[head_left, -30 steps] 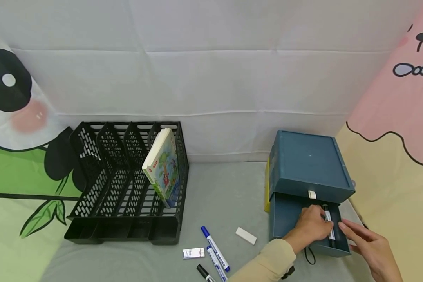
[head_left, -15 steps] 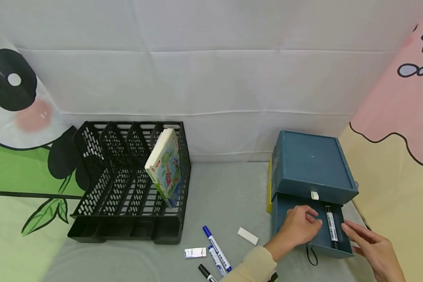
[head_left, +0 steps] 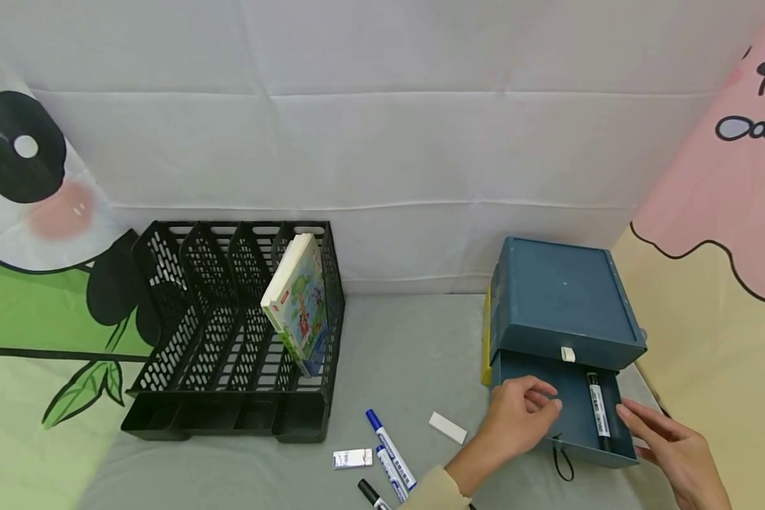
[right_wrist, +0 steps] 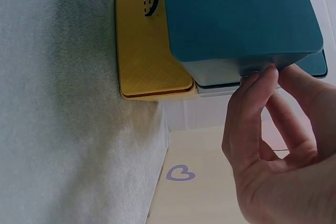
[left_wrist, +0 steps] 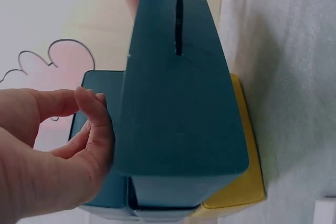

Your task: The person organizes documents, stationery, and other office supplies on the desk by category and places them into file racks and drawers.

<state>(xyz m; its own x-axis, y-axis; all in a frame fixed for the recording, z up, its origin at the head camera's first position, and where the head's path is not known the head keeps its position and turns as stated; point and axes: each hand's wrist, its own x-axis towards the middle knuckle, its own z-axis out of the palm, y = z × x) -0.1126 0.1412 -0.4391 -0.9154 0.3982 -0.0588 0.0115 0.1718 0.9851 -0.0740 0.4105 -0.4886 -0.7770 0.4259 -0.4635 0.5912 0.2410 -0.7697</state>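
A black-capped marker (head_left: pixel 599 411) with a white label lies along the right side inside the pulled-out blue drawer (head_left: pixel 576 397). My left hand (head_left: pixel 519 418) hovers over the drawer's left front part, fingers loosely bent and holding nothing. In the left wrist view, that hand (left_wrist: pixel 58 150) is beside the drawer front (left_wrist: pixel 178 98), with its cord slot facing the camera. My right hand (head_left: pixel 678 453) holds the drawer's right wall near the front corner. The right wrist view shows the fingertips (right_wrist: pixel 270 74) against that wall; the drawer rim partly hides the thumb tip.
A blue box (head_left: pixel 564 290) sits above the drawer, beside a yellow box (head_left: pixel 486 340). Blue markers (head_left: pixel 391 446), a black marker (head_left: pixel 372 492), a small white box (head_left: pixel 353 458) and a white block (head_left: pixel 448 427) lie on the table. A black rack (head_left: pixel 229 340) holds a book (head_left: pixel 299 304).
My left hand has released the marker inside the drawer and moved left, away from it. The marker stays in place. My right hand keeps its position at the drawer's side.
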